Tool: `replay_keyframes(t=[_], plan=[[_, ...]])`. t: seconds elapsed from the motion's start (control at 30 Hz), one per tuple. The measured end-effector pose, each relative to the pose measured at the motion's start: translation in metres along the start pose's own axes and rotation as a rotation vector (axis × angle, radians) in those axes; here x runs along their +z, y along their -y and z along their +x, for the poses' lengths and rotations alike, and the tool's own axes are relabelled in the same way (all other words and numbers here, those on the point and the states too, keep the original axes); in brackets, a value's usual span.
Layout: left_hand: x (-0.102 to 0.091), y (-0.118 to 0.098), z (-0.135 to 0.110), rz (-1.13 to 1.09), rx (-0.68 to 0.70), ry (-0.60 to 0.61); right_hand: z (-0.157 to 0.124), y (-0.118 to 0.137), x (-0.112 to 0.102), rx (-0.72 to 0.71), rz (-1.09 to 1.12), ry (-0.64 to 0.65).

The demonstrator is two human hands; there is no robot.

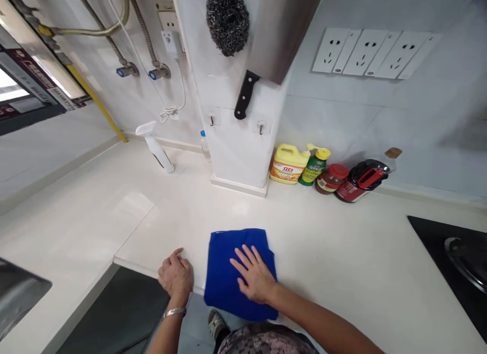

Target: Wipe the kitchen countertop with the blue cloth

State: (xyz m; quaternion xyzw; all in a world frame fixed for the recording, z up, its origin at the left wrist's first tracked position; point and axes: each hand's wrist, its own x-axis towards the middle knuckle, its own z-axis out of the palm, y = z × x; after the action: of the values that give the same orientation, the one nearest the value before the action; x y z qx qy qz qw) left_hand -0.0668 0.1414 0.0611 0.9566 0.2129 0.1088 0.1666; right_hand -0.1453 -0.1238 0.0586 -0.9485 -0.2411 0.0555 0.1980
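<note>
A folded blue cloth [236,273] lies on the white countertop [327,252], at its near edge, with its near part hanging just over that edge. The right hand [254,278] rests flat on the right half of the cloth, palm down, fingers spread and stretched out toward the far left; it presses on the cloth without closing around it. The left hand [175,276] sits just to the left of the cloth, on the near edge of the countertop, fingers curled loosely against the surface and holding nothing. A silver bracelet [174,311] circles the left wrist.

Farther back, a white wall column [236,141] stands on the countertop. A black-handled knife [246,94] hangs on it, and a steel wool scrubber [227,20] hangs above the knife. Left of the column a white spray bottle [157,147] leans on the countertop. To the right of the column, along the far wall, stand a yellow detergent jug [289,164], a green bottle with a yellow cap [315,165], a red-lidded jar [332,178] and a dark container with a red handle [362,180], each just beside the next. A row of wall sockets [373,52] sits higher up on the right. A black gas hob [456,262] fills the right edge, and a steel sink [19,293] shows at the near left.
</note>
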Motion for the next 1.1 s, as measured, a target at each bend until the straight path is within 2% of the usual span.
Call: replay_keyframes(t=[0.07, 0.17, 0.27, 0.37, 0.43, 0.5, 0.57, 0.73, 0.83, 0.97, 1.1], plan=[[-0.002, 0.009, 0.004, 0.012, 0.079, 0.048, -0.045, -0.028, -0.006, -0.007, -0.06, -0.005], [-0.004, 0.022, 0.011, 0.035, 0.231, 0.121, -0.126, -0.075, -0.019, 0.06, -0.182, -0.055], [-0.006, 0.028, 0.014, 0.07, 0.304, 0.142, -0.209, -0.114, -0.03, 0.149, -0.296, -0.112], [-0.006, 0.024, 0.012, 0.109, 0.316, 0.122, -0.269, -0.133, -0.033, 0.302, -0.386, -0.186], [-0.004, 0.015, 0.007, 0.113, 0.365, 0.126, -0.285, -0.13, -0.032, 0.395, -0.421, -0.247], [0.0, 0.002, 0.001, 0.075, 0.442, 0.153, -0.28, -0.119, -0.028, 0.438, -0.417, -0.289], [0.008, -0.014, -0.006, 0.024, 0.459, 0.19, -0.261, -0.103, -0.021, 0.453, -0.382, -0.305], [0.033, -0.048, -0.02, 0.053, 0.287, 0.198, -0.211, -0.078, -0.01, 0.492, -0.322, -0.304], [0.037, -0.056, -0.026, 0.094, 0.275, 0.171, -0.199, -0.078, -0.013, 0.396, -0.284, -0.223], [0.031, -0.06, -0.03, 0.115, 0.288, 0.175, -0.183, -0.076, -0.019, 0.294, -0.242, -0.16], [0.028, -0.062, -0.03, 0.131, 0.278, 0.186, -0.147, -0.064, -0.019, 0.222, -0.207, -0.15]])
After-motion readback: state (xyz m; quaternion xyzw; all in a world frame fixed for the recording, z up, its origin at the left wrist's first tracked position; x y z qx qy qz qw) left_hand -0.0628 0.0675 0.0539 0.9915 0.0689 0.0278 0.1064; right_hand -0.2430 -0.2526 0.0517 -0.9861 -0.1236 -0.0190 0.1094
